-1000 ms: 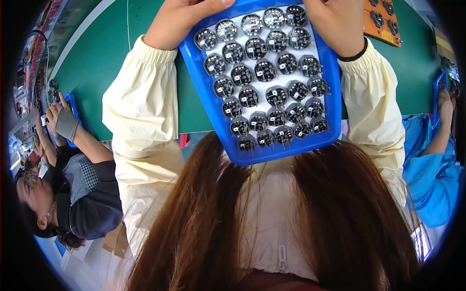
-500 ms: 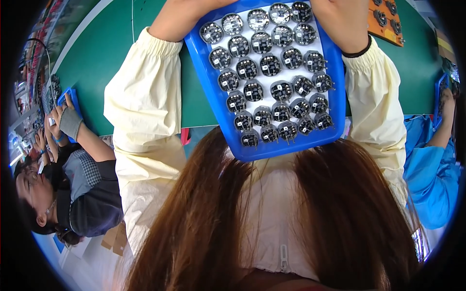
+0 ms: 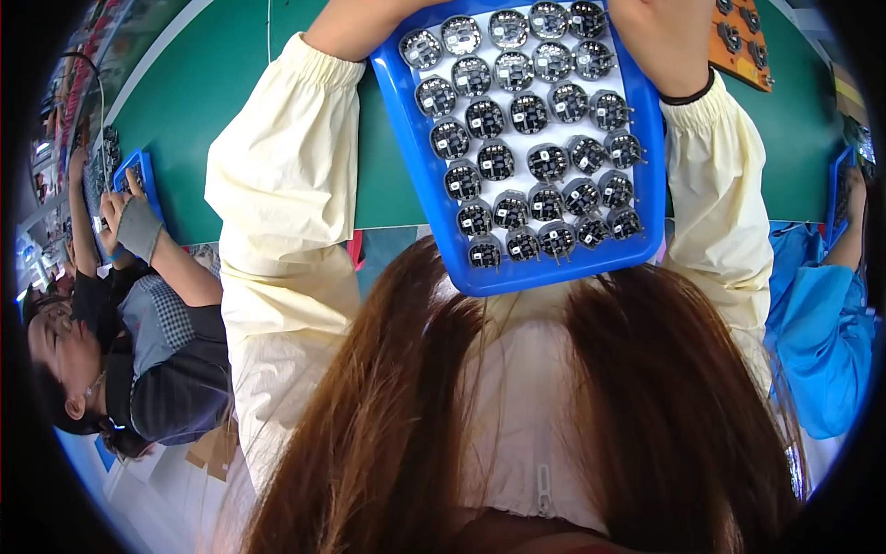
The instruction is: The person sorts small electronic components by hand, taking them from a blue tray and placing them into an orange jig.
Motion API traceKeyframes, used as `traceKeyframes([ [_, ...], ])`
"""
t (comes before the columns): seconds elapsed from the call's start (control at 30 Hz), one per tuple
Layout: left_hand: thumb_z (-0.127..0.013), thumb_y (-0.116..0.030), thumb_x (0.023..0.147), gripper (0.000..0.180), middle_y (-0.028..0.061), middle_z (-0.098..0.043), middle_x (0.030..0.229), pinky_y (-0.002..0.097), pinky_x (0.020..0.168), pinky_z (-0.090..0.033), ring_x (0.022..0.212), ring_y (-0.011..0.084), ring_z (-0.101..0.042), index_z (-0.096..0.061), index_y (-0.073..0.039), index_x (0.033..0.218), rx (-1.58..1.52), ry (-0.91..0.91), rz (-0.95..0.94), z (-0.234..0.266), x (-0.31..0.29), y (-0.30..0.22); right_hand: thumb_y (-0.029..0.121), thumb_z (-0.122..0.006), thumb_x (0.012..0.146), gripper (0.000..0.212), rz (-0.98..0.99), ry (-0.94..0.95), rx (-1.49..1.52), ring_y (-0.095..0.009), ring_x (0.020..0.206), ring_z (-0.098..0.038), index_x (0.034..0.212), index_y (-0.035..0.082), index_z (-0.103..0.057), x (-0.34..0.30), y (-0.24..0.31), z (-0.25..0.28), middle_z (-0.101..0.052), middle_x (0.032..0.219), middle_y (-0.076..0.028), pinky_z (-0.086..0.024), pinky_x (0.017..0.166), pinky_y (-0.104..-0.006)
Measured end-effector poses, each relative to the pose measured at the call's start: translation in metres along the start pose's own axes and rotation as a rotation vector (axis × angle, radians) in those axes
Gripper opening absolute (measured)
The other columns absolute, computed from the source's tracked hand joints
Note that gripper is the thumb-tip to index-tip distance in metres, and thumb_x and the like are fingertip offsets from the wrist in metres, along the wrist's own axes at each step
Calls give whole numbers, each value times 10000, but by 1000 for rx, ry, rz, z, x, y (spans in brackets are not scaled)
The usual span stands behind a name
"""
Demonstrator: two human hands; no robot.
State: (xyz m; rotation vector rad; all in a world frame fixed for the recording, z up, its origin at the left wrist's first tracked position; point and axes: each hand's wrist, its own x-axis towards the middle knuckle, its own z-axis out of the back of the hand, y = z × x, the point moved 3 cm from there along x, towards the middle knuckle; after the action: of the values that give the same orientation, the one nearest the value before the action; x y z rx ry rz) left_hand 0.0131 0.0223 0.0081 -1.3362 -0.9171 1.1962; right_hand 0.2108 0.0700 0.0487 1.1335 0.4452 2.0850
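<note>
Left hand [image 3: 388,18] at the far left corner of the blue tray [image 3: 420,157], mostly cut off by the top of the view; fingers unseen, so cannot tell whether curled under the rim or laid flat. Right hand [image 3: 651,37] over the far right rim of the tray, back of hand and wrist only, black wristband [image 3: 688,92] just behind it; fingers likewise hidden, closure not verifiable. Tray evidently borne between the two, tilted with its near edge low and towards the chest, near rim just above the brown hair [image 3: 397,406]. Filled with round black circuit boards [image 3: 531,162] in tidy rows on a white liner, none seen loose or out of row. Compared with a second ago: tray carried further from the body and higher in the view, far row now at the top edge, both hands more out of sight, cream sleeves [image 3: 277,185] stretched out longer on either side. Judged as a tray in transit out over the green table [image 3: 231,120], not set down. Beyond the tray to the right, an orange tray [image 3: 738,42] with similar parts. Well left of the tray, a co-worker's grey-gloved hand [image 3: 138,226] at a small blue tray [image 3: 138,171]. Right of the tray, another person in blue [image 3: 821,323].
</note>
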Motion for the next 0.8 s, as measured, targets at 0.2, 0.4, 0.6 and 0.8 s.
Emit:
traceKeyframes([
  [0.2, -594, -189, 868, 307, -82, -478, 555, 202, 470, -282, 507, 0, -373, -581, -40, 600, -8, 6, -4, 1, 1, -1, 70, -606, 783, 152, 10, -4, -12, -158, 404, -438, 669, -25, -572, 1, 0, 1, -462, 487, -104, -317, 412, -288],
  [0.4, -596, -192, 867, 313, -83, -473, 553, 200, 469, -277, 505, 0, -370, -573, -46, 591, -2, -17, -9, -3, 0, -4, 69, -607, 782, 163, 22, 2, -33, -161, 395, -434, 652, -20, -566, 1, 0, 0, -457, 478, -101, -312, 408, -289],
  [0.6, -601, -208, 864, 316, -87, -462, 551, 203, 464, -266, 503, -1, -357, -569, -50, 592, 39, 0, 2, 4, 1, 3, 76, -610, 779, 167, 29, -13, -39, -172, 394, -447, 644, -16, -572, 0, 1, 1, -466, 477, -108, -318, 408, -297],
  [0.8, -604, -210, 863, 313, -87, -468, 557, 204, 468, -273, 508, -1, -362, -571, -49, 596, 38, -14, 1, 3, 1, 2, 78, -613, 773, 167, 25, -11, -34, -176, 400, -459, 642, -18, -578, 0, 2, 1, -479, 483, -114, -328, 412, -298],
])
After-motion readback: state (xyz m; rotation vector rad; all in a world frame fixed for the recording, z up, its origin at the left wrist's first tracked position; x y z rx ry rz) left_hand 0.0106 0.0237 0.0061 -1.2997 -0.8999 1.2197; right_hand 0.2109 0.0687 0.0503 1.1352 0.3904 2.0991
